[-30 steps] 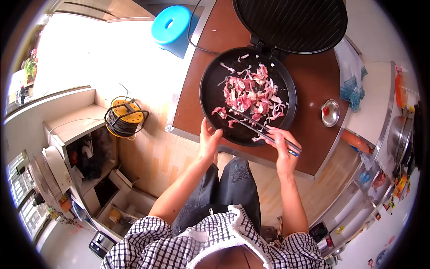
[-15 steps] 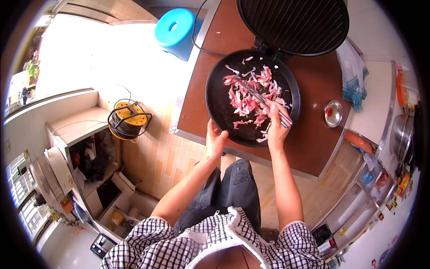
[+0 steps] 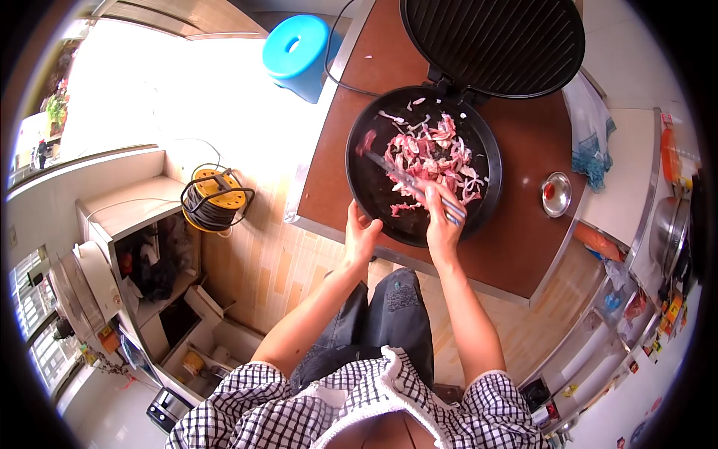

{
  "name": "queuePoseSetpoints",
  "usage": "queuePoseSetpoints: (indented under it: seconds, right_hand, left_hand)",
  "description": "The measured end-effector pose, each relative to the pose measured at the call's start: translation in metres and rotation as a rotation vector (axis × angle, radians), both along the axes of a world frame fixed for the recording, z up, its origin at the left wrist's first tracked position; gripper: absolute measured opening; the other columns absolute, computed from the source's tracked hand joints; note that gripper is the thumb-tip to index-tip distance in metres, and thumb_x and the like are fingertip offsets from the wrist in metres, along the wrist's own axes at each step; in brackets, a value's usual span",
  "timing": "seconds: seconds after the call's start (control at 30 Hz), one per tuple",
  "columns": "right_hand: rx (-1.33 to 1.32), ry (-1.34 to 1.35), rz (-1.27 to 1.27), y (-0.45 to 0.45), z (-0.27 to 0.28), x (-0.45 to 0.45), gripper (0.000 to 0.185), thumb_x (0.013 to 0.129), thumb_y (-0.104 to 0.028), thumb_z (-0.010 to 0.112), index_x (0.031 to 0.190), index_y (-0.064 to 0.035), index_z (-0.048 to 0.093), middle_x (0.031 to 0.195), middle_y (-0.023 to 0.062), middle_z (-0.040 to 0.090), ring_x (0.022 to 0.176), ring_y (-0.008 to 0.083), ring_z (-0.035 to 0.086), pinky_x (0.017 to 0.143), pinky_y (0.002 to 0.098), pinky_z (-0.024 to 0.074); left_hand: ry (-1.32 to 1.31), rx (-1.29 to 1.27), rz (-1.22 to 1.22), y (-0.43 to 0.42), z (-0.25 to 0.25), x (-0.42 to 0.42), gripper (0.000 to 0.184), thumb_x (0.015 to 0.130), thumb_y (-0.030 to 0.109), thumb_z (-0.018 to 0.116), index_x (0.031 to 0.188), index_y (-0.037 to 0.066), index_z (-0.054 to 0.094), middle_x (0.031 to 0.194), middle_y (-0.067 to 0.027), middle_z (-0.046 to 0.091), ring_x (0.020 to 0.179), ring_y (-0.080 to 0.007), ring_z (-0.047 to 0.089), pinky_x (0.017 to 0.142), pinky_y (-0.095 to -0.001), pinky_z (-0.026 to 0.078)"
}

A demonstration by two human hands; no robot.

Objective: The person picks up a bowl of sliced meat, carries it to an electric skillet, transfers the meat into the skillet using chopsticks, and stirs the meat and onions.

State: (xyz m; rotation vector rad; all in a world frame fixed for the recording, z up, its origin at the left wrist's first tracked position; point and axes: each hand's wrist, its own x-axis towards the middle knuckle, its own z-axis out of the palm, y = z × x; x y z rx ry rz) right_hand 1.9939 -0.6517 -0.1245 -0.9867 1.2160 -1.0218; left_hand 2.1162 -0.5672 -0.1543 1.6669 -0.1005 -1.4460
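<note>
A round black electric griddle point(image 3: 362, 183) stands on the brown table, its ridged lid point(image 3: 493, 49) tipped back. Strips of raw meat point(image 3: 430, 153) are heaped in the middle of its pan, with pale fatty bits scattered around. My right hand point(image 3: 444, 224) is closed on metal chopsticks point(image 3: 398, 173). Their tips are at the pan's left side, by a single piece of meat point(image 3: 366, 142) that looks blurred. At the pan's near-left rim, my left hand point(image 3: 361, 233) grips the edge, thumb at the rim and fingers along the outer wall.
A small metal bowl point(image 3: 556, 194) with something red in it sits right of the griddle on the brown table point(image 3: 516, 247). Behind the table's left edge is a blue stool point(image 3: 295, 56). A yellow cable reel point(image 3: 217, 197) stands to the left. A cloth point(image 3: 589, 135) hangs at the right.
My right hand has moved left and slightly down with the chopsticks. Their tips have gone from the heap to the pan's left side, where a meat piece now is. My left hand stays put.
</note>
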Motion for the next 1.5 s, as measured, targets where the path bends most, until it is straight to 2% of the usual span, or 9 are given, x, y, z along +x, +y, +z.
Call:
queuePoseSetpoints:
  seconds: [0.17,0.3,0.37,0.6,0.97,1.1,1.23,1.37,1.5]
  right_hand:
    - [0.256,-0.084,0.007,0.033,0.029,-0.042,0.024,0.09,-0.013,0.051,0.096,0.008,0.059,0.09,0.0139,0.063,0.08,0.0232,0.064,0.075,0.0306,0.0536]
    - [0.334,0.041,0.037,0.034,0.044,-0.078,0.024,0.091,-0.016,0.05,0.095,0.006,0.061,0.088,0.0129,0.063,0.076,0.0226,0.065,0.07,0.0288,0.0538]
    - [0.3,0.036,0.009,0.032,0.034,-0.073,0.026,0.091,-0.018,0.051,0.095,0.006,0.06,0.088,0.0136,0.063,0.076,0.0229,0.065,0.069,0.0282,0.0535]
    - [0.153,-0.06,-0.16,-0.014,-0.008,-0.04,0.028,0.091,-0.02,0.051,0.094,0.0065,0.06,0.091,0.0138,0.063,0.077,0.0207,0.065,0.07,0.0265,0.0535]
    - [0.021,0.013,-0.125,-0.013,0.04,-0.058,0.025,0.091,-0.016,0.051,0.095,0.0067,0.06,0.093,0.0134,0.062,0.082,0.0223,0.064,0.07,0.0288,0.0546]
    - [-0.06,0.147,-0.009,-0.014,0.004,-0.047,0.021,0.09,-0.012,0.052,0.094,0.0063,0.061,0.088,0.0125,0.063,0.08,0.0165,0.061,0.073,0.0294,0.0542]
    - [-0.064,-0.009,-0.134,-0.024,0.029,-0.049,0.022,0.091,-0.014,0.052,0.094,0.0065,0.061,0.091,0.0127,0.063,0.08,0.0181,0.063,0.07,0.0269,0.0539]
    - [-0.084,0.156,-0.262,-0.041,0.022,-0.077,0.025,0.091,-0.016,0.053,0.093,0.0077,0.06,0.09,0.013,0.063,0.079,0.0197,0.064,0.071,0.0267,0.0536]
    - [-0.006,0.172,-0.193,-0.04,0.03,-0.094,0.027,0.09,-0.018,0.054,0.093,0.0077,0.06,0.086,0.0127,0.063,0.077,0.0194,0.064,0.071,0.0275,0.054]
  left_hand:
    - [0.025,0.002,0.002,0.0,-0.002,0.0,0.069,0.075,0.002,0.049,0.138,0.009,0.02,0.103,-0.0123,0.056,0.089,-0.0191,0.057,0.074,-0.0309,0.048]
    - [0.015,-0.013,0.016,0.001,-0.007,-0.001,0.067,0.076,0.001,0.049,0.137,0.009,0.021,0.103,-0.0123,0.057,0.087,-0.0196,0.059,0.073,-0.0303,0.05]
    - [-0.006,-0.031,0.017,0.001,-0.007,-0.002,0.061,0.078,-0.001,0.048,0.134,0.008,0.024,0.1,-0.0128,0.059,0.083,-0.0208,0.062,0.07,-0.0294,0.053]
    - [0.024,-0.005,0.014,-0.001,-0.003,0.0,0.067,0.075,-0.001,0.049,0.136,0.008,0.023,0.106,-0.0117,0.056,0.093,-0.019,0.056,0.077,-0.0302,0.047]
    - [-0.004,-0.05,0.026,-0.001,0.0,-0.001,0.061,0.079,0.0,0.049,0.134,0.009,0.024,0.104,-0.0123,0.058,0.085,-0.0205,0.061,0.071,-0.0297,0.053]
    - [0.009,-0.042,0.032,-0.002,0.001,-0.001,0.06,0.079,-0.001,0.048,0.133,0.009,0.024,0.103,-0.0126,0.058,0.084,-0.0208,0.062,0.069,-0.03,0.054]
    - [-0.021,-0.05,0.019,0.002,-0.015,-0.001,0.059,0.078,-0.003,0.046,0.132,0.009,0.025,0.103,-0.0135,0.058,0.083,-0.0224,0.063,0.065,-0.0308,0.055]
    - [-0.015,-0.041,0.006,0.004,-0.013,-0.001,0.058,0.078,-0.004,0.045,0.131,0.01,0.026,0.104,-0.0138,0.057,0.084,-0.0228,0.062,0.067,-0.0315,0.056]
    - [-0.023,-0.045,0.004,0.003,-0.014,0.0,0.057,0.079,-0.004,0.045,0.131,0.009,0.026,0.104,-0.0139,0.057,0.084,-0.0229,0.062,0.068,-0.0315,0.055]
